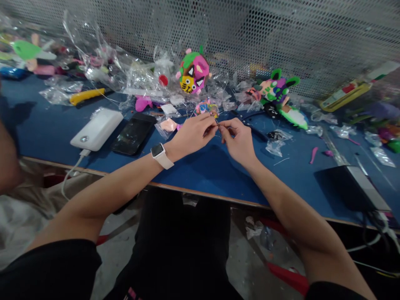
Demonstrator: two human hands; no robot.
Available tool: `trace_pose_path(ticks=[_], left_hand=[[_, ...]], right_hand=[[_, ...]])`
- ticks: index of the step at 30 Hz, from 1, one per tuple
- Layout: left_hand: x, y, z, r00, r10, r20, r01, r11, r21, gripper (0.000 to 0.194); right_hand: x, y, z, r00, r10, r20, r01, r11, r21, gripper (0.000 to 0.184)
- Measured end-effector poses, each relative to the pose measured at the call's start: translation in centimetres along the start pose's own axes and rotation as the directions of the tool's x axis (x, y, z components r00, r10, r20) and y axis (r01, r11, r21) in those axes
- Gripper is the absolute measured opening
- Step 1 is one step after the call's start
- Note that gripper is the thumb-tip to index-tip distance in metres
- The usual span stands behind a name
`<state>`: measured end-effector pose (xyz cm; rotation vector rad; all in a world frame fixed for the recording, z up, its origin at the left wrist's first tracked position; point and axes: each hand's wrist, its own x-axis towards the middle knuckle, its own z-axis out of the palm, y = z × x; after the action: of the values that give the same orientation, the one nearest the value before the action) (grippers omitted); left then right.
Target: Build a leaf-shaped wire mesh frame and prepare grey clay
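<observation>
Above the blue table, my left hand and my right hand meet at their fingertips. Both are pinched closed on something small and dark, too tiny to name. Just behind my fingers lies a small multicoloured clay piece, partly hidden by my left hand. Farther back stands a round clay figure in green, pink and yellow with a cat-like face. A plastic bag with peach-coloured clay rests beside my left hand. My left wrist wears a watch.
A white power bank with a cable and a black phone lie at left, near a yellow-handled cutter. A green-eared clay figure sits right of centre. A dark box stands at the right edge. Another person's arm shows at far left.
</observation>
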<state>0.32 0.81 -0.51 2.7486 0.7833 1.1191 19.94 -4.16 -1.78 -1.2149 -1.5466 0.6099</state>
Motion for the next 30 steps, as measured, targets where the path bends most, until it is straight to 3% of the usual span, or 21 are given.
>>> trace_pose_path(ticks=[2,5,11,20,24,26,28,30], left_hand=[[0.0,0.1,-0.1,1.0,-0.002,0.002,0.002,1.0,0.025,0.017],[0.0,0.2,-0.2,1.0,0.0,0.02,0.0,1.0,0.027,0.021],[0.0,0.6,-0.1,0.999,0.035,0.017,-0.036,0.999,0.028,0.026],[0.0,0.9,-0.7,0.999,0.024,0.022,-0.026,0.996,0.083,0.025],[0.3,-0.2,-1.9,0.993,-0.068,-0.096,0.071,0.997,0.028,0.031],[0.7,-0.9,-2.7,0.988,-0.059,-0.143,0.064,0.997,0.034,0.028],[1.3,-1.2,-3.2,0.994,-0.006,-0.111,0.009,0.999,0.031,0.028],[1.7,-1.1,-3.3,0.998,0.061,-0.003,-0.061,0.998,-0.016,0.033]], right_hand=[[0.1,-0.2,-0.2,0.991,0.115,0.068,-0.121,0.989,0.086,0.034],[0.3,-0.7,-0.7,0.928,0.293,0.231,-0.345,0.91,0.231,0.041],[0.8,-1.7,-1.9,0.812,0.327,0.484,-0.527,0.767,0.367,0.051],[0.7,-1.1,-1.7,0.92,0.264,0.288,-0.338,0.908,0.246,0.05],[1.3,-0.6,-2.5,0.968,0.168,0.186,-0.188,0.977,0.097,0.049],[1.6,-0.8,-3.2,0.981,0.072,0.181,-0.081,0.996,0.039,0.046],[1.9,-1.1,-3.8,0.981,-0.032,0.194,0.035,0.999,-0.011,0.044],[2.0,-1.6,-4.3,0.969,-0.094,0.227,0.111,0.992,-0.064,0.045]])
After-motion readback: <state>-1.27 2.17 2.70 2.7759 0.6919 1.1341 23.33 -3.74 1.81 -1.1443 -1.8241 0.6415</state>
